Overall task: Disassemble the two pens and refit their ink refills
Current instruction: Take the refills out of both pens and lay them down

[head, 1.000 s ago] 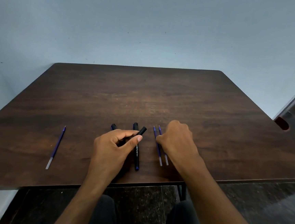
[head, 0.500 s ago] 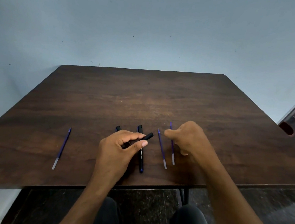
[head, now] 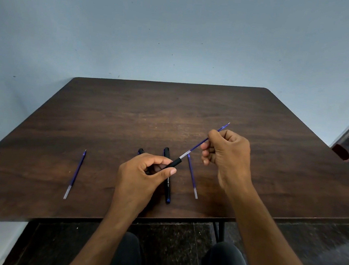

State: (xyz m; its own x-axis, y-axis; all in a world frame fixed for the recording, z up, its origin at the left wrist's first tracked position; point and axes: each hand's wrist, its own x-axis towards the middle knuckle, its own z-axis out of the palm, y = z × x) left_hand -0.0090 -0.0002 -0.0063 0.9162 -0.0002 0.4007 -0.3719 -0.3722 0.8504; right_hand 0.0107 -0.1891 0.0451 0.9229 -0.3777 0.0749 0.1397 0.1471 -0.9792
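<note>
My left hand (head: 144, 178) grips a black pen barrel (head: 175, 163) just above the table, its open end pointing up and right. My right hand (head: 228, 156) pinches a blue ink refill (head: 197, 145), whose clear end meets the barrel's mouth. A second black pen (head: 168, 192) lies on the table between my hands, partly behind the left thumb. Another black piece (head: 140, 151) pokes out behind my left hand. One blue refill (head: 192, 177) lies right of the pen, and another refill (head: 75, 174) rests far to the left.
The dark wooden table (head: 191, 117) stands against a pale blue wall. Its front edge runs just above my knees. A dark red object (head: 341, 151) shows past the table's right edge.
My right hand lifted one of the two refills off the table and brought its clear end to the mouth of the barrel. My left hand tilted that barrel up.
</note>
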